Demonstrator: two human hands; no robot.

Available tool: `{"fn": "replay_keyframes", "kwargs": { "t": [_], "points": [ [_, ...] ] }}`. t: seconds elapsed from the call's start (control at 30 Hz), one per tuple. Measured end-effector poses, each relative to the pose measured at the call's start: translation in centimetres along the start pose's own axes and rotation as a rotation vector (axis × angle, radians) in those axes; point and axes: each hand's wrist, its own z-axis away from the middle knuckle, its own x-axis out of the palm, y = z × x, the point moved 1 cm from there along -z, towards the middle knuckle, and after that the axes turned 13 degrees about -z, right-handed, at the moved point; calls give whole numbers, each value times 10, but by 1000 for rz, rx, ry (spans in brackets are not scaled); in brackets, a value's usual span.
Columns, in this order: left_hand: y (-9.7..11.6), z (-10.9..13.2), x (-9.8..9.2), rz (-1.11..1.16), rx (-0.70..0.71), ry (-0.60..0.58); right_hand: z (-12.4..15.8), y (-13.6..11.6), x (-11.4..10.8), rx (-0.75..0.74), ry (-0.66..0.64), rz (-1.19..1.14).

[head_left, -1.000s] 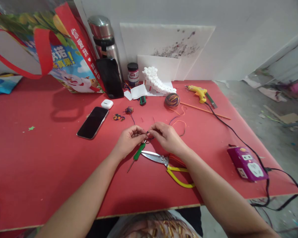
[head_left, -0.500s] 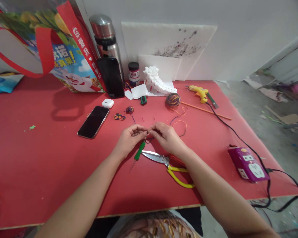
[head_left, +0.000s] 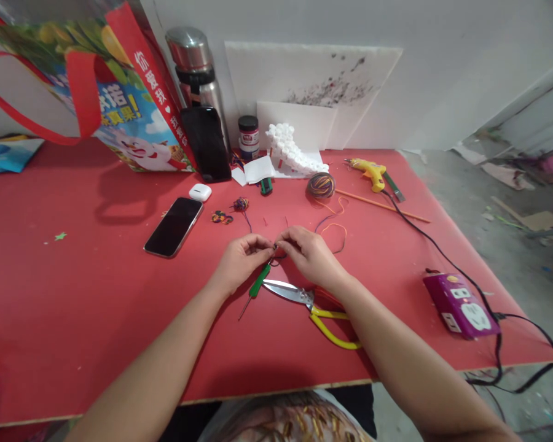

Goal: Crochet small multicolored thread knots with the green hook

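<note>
My left hand (head_left: 244, 261) and my right hand (head_left: 306, 250) meet fingertip to fingertip over the table, both pinched. Between them is a small bit of dark multicoloured yarn (head_left: 275, 247), mostly hidden by the fingers. A green-handled crochet hook (head_left: 259, 281) slants down from the fingertips, its thin metal end pointing toward me; whether fingers grip its upper end I cannot tell. Scissors with yellow handles (head_left: 329, 314) lie under my right forearm, blades pointing left. Loose yarn strands (head_left: 334, 227) curl from the yarn ball (head_left: 321, 185) beyond my right hand.
On the red table (head_left: 96, 307) lie a phone (head_left: 174, 227), an earbud case (head_left: 200, 192), crocheted scraps (head_left: 222, 217), a small yarn bundle (head_left: 241, 204), an orange stick (head_left: 387, 207) and a yellow glue gun (head_left: 369, 173). A purple power strip (head_left: 461, 307) with cables is at right.
My fingertips have shifted very slightly, and the crochet hook's lower end has swung a little to the left. Everything else lies as before.
</note>
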Motion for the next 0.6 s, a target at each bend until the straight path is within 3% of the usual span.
{"fn": "replay_keyframes", "kwargs": {
  "t": [0.6],
  "points": [
    [5,2,3,56,-35,26,2,-1,-2,-31,-8,60]
  ]
}}
